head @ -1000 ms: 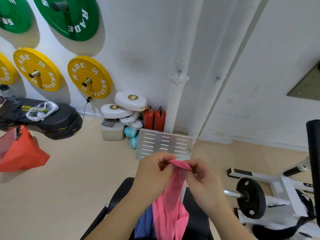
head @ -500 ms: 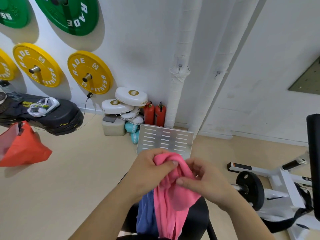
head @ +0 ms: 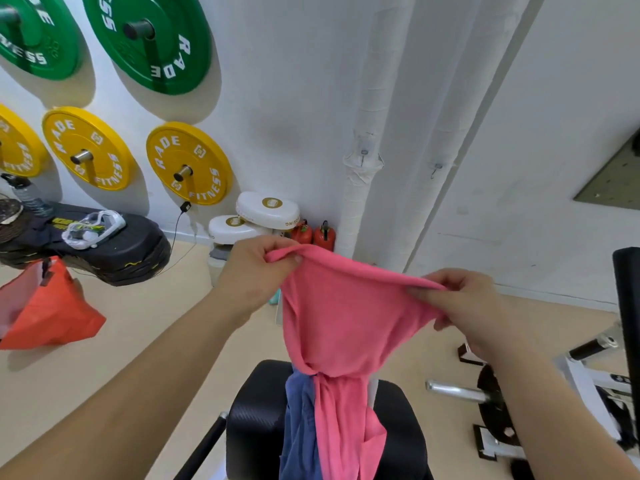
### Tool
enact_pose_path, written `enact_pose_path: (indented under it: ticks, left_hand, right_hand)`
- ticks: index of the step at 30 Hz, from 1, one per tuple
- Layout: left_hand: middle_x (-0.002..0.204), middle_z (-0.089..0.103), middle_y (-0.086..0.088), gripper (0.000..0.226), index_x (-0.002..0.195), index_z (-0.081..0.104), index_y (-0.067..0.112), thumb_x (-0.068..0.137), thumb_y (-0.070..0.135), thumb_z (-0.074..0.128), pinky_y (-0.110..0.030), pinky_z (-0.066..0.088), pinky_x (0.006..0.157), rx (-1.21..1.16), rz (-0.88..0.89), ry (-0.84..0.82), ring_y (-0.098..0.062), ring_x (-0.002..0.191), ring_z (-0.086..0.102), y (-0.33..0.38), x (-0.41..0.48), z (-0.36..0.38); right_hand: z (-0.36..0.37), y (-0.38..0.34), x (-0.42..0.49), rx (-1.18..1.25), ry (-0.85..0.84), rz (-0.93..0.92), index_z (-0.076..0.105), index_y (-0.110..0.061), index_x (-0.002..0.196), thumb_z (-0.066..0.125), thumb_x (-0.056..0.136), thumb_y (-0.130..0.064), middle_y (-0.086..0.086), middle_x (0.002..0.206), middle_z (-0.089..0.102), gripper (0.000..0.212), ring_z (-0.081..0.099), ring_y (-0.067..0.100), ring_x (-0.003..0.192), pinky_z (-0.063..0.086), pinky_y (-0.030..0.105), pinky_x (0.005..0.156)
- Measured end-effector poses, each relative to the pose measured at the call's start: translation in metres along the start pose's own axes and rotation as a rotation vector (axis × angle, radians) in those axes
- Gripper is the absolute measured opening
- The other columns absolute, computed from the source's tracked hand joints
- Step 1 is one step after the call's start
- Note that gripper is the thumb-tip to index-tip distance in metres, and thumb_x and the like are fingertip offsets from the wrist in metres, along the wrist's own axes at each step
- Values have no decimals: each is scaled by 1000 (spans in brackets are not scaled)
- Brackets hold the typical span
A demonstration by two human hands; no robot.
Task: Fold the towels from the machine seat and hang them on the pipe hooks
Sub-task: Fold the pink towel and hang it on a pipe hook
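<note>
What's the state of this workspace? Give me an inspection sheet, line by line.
Surface: black machine seat below the hanging towels.
Job's things: pink towel spread between both hands, bunched lower down against the blue towel; pipe hooks bare.
Clutter: orange bag at left; white boxing pads and red fire extinguishers by the wall.
Grippers: left hand and right hand each pinch the pink towel's top edge.
Cables: black cable hanging from a wall plug.
Surroundings: yellow weight plates and green weight plates on wall pegs.

Gym: wall-hung weight plates [head: 188,163], machine seat [head: 256,420]
</note>
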State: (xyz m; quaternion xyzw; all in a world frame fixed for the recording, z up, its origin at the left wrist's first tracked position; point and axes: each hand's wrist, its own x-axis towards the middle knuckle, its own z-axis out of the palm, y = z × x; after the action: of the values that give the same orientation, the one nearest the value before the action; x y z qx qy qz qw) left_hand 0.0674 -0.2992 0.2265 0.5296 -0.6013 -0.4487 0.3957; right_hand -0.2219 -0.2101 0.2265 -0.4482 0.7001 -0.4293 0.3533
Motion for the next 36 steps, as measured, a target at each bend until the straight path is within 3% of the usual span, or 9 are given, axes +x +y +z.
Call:
enact_pose_path:
  ticks: [4,8,13,16,19,22,25,33,36]
  left_hand:
    - [87,72,14,18,104,79,19,93,9,68,-1,45,64,38,236,115,13,71,62,49,27,-22]
    - [99,73,16,22,109,77,22,96,11,63,0,43,75,16,313,156,17,86,62,58,29,-39]
    - [84,75,12,21,92,77,36,95,18,67,-28,59,78,-41,136,95,-5,79,68,1,10,-40]
    - [77,76,-4,12,90,79,28,93,22,70,-49,60,84,-27,-6,25,-27,79,72,-47,-9,-33]
    - [75,76,-2,14,87,79,29,94,20,70,-43,61,85,17,-106,-44,-22,77,73,-94,-31,-28]
    - [80,76,12,18,89,78,30,96,18,67,-23,56,81,102,-130,-121,-7,79,71,-128,-59,-30]
    - [85,77,17,21,93,79,30,96,14,66,-13,52,79,130,-158,-137,-4,86,70,-148,-91,-35]
    - [89,76,19,24,96,79,33,96,14,65,-11,52,77,203,-146,-94,-3,87,70,-149,-167,-45]
    - [88,76,20,19,94,79,35,95,21,66,-18,52,75,317,-76,-59,-5,86,69,-139,-196,-50]
  right_hand:
    - [0,-64,15,200,260,-201,79,-11,85,72,78,7,17,85,76,21,74,31,79,65,43,74]
    - [5,-83,-7,108,300,-327,76,-20,79,78,76,4,3,80,77,24,71,17,76,58,29,72]
    - [22,-32,-36,17,189,-167,68,-13,75,91,71,-19,-3,51,57,24,46,4,44,38,14,40]
    - [37,22,-54,32,129,21,69,-10,80,92,68,-23,9,62,60,29,55,14,58,45,23,53]
    - [55,69,-78,140,54,154,77,-11,90,88,74,-27,18,85,74,26,71,33,86,56,42,81]
    - [72,93,-107,264,57,247,78,-7,99,69,90,-8,13,92,80,12,75,32,96,56,39,84]
    - [80,113,-135,276,39,311,79,-11,101,62,95,-15,14,97,79,19,73,31,99,56,45,93]
    - [67,126,-188,182,-77,286,77,-13,103,56,102,-12,5,98,78,21,70,21,100,54,37,94]
    - [52,123,-210,124,-111,230,76,-15,103,55,102,-12,-1,94,77,20,69,8,91,53,19,81]
